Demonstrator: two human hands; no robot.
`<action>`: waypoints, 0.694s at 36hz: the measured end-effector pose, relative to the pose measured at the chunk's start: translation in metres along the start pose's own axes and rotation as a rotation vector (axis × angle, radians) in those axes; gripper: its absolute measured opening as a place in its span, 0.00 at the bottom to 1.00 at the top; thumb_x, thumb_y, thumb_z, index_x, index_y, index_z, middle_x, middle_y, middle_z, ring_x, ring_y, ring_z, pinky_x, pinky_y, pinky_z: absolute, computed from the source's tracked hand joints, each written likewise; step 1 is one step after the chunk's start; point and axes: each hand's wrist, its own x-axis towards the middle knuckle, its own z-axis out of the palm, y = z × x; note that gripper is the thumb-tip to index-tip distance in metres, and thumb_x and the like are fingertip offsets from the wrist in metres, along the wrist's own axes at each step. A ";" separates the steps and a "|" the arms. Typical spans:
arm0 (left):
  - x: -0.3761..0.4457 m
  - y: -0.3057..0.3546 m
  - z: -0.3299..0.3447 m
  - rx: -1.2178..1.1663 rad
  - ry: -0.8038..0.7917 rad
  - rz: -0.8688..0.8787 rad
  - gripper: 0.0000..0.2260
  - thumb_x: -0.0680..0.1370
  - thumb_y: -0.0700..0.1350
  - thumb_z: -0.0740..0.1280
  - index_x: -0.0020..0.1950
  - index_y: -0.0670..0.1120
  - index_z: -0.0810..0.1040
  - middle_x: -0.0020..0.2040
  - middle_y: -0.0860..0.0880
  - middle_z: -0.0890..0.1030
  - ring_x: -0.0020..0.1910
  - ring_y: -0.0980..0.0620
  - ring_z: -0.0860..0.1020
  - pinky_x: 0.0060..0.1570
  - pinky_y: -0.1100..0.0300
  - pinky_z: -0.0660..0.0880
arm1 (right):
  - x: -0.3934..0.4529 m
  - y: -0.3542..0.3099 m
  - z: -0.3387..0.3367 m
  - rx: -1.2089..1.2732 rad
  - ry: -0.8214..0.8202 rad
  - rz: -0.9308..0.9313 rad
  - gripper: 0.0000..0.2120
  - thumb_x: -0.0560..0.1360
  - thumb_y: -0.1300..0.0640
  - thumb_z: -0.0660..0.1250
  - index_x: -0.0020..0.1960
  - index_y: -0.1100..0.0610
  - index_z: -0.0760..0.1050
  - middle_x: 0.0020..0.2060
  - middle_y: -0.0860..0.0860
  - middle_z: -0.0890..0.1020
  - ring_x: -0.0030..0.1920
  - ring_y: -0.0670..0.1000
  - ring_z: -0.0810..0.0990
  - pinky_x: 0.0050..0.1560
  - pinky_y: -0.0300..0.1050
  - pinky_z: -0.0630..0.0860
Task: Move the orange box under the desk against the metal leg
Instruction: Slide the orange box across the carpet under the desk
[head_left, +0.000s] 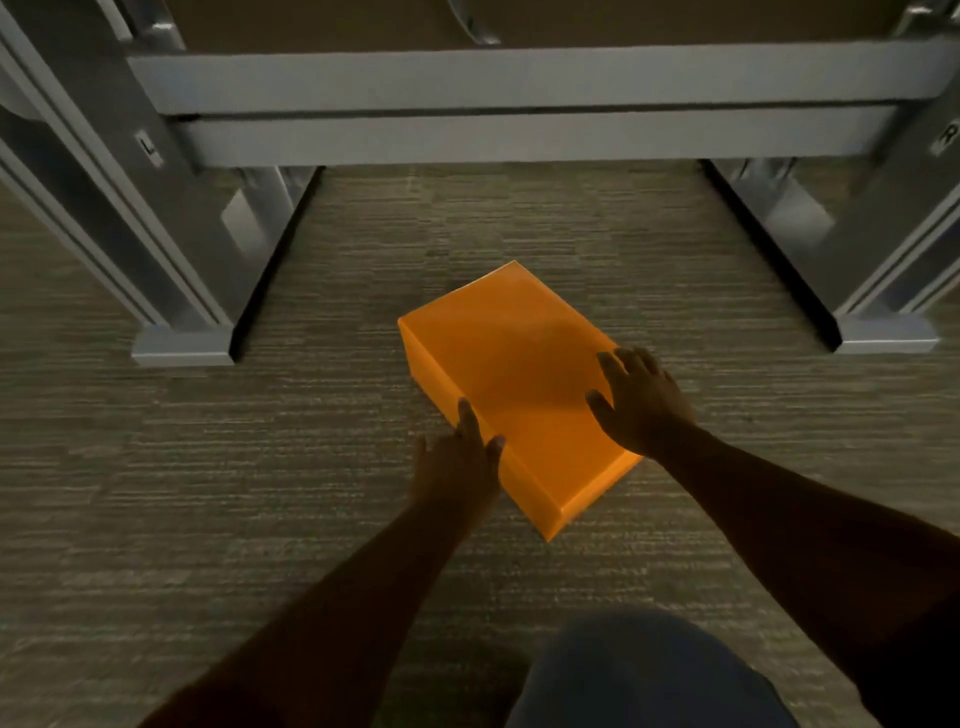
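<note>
A rectangular orange cardboard box (511, 387) lies askew on striped grey-brown carpet (208, 493), between grey metal desk legs, left (182, 244) and right (883, 249), touching neither. Left hand (460, 462) presses its near-left side; right hand (641, 402) spreads flat on top.

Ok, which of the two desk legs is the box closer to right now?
The left leg, marked L. The orange box lies on the carpet between both, apart from each, its far corner angled nearer that one than the leg marked R.
</note>
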 end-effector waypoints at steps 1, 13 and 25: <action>0.005 0.002 0.007 -0.028 -0.017 -0.037 0.33 0.82 0.60 0.50 0.80 0.41 0.45 0.67 0.39 0.76 0.66 0.39 0.74 0.71 0.41 0.64 | 0.005 0.006 0.003 -0.001 -0.009 0.017 0.32 0.80 0.41 0.56 0.78 0.56 0.56 0.77 0.59 0.62 0.77 0.63 0.56 0.72 0.62 0.62; 0.008 0.029 0.040 -0.689 -0.237 -0.339 0.35 0.79 0.63 0.59 0.79 0.46 0.51 0.73 0.43 0.72 0.67 0.41 0.75 0.67 0.48 0.71 | 0.025 0.046 -0.006 0.229 -0.001 0.286 0.35 0.76 0.39 0.64 0.76 0.54 0.59 0.71 0.60 0.69 0.69 0.64 0.70 0.64 0.64 0.71; 0.024 0.042 0.089 -1.165 -0.388 -0.686 0.37 0.74 0.63 0.66 0.77 0.50 0.56 0.74 0.43 0.64 0.70 0.38 0.69 0.59 0.43 0.78 | 0.047 0.068 0.034 0.733 -0.241 0.380 0.18 0.77 0.45 0.67 0.60 0.58 0.77 0.40 0.49 0.79 0.40 0.49 0.77 0.36 0.43 0.71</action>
